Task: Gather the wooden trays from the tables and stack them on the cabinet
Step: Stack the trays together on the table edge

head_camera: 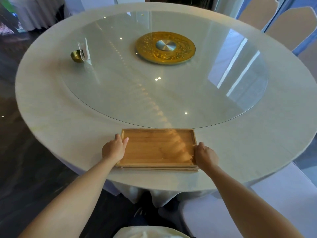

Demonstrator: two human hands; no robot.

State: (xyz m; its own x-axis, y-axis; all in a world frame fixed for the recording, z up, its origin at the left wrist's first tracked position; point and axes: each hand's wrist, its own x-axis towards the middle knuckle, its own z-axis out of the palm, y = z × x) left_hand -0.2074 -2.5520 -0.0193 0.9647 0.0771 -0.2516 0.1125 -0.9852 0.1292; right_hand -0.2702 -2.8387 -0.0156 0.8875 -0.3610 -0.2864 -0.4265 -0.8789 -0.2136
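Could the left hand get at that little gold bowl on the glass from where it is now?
Probably yes. The left hand grips the wooden tray, but only bare glass and cloth lie between it and the gold bowl. It would have to let go and stretch far.

Round white-clothed table [51,127] with glass turntable [154,93], white-covered chairs [291,31], dark glossy floor [20,169].

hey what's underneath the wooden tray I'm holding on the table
Under the top wooden tray, the edge of at least one more tray shows along its near side, resting on the white tablecloth. How many lie beneath is hidden by the top tray.
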